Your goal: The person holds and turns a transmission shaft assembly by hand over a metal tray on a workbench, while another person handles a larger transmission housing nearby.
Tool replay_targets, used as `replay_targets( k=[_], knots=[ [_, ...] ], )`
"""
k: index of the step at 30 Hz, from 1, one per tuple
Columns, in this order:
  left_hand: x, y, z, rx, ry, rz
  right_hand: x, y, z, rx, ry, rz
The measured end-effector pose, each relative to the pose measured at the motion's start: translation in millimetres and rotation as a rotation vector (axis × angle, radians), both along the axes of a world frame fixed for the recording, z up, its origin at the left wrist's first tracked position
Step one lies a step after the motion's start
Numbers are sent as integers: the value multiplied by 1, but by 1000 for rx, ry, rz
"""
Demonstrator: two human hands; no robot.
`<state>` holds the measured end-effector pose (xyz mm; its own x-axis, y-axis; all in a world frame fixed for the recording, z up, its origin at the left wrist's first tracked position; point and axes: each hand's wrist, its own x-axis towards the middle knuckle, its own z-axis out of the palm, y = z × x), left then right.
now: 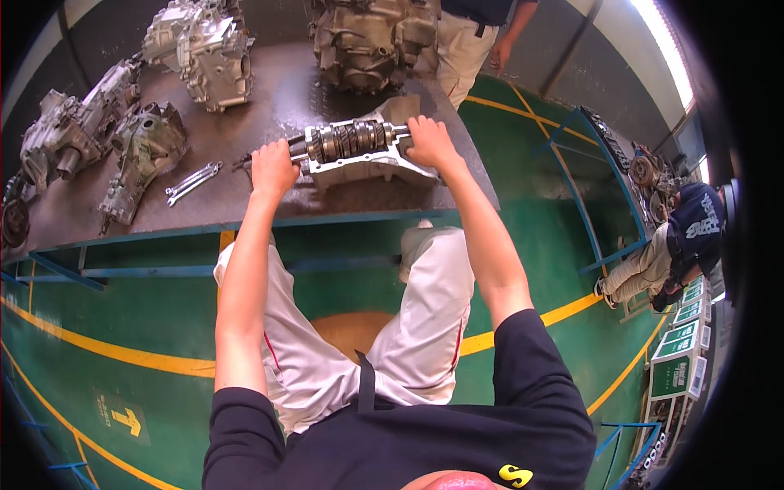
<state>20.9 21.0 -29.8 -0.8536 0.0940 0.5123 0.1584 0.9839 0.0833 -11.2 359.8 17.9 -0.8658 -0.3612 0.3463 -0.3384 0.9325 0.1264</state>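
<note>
In front of me a gear shaft (349, 141), stacked with dark toothed gears, lies lengthwise in an open silver gearbox housing (371, 169) on the metal-topped workbench. My left hand (275, 169) is closed round the shaft's left end, where a thin dark rod pokes out beyond the fist. At the opposite end, my right hand (432, 144) has its fingers curled round the shaft, close above the housing's wide right side. My fingertips are partly hidden under the hands. Several combination wrenches (193, 183) lie side by side to the left of my left hand.
More gearbox cases stand on the workbench (269, 90): a silver one (214, 61), a large dark one (371, 41) and a grey one (143, 155). Across the bench stands a person (469, 49). Another person (690, 233) is by a blue-framed bench at right, near green-and-white boxes (676, 359).
</note>
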Motion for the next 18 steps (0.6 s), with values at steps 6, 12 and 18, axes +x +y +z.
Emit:
replay_targets(
  k=[6, 12, 18],
  knots=[
    [4, 2, 9, 51, -81, -14, 8, 3, -3, -22, -4, 15],
    [-1, 0, 6, 52, -73, -3, 14, 1, -5, -73, 43, 18],
    [12, 3, 13, 3, -110, 3, 30, 4, -14, -140, 134, 48]
  ],
)
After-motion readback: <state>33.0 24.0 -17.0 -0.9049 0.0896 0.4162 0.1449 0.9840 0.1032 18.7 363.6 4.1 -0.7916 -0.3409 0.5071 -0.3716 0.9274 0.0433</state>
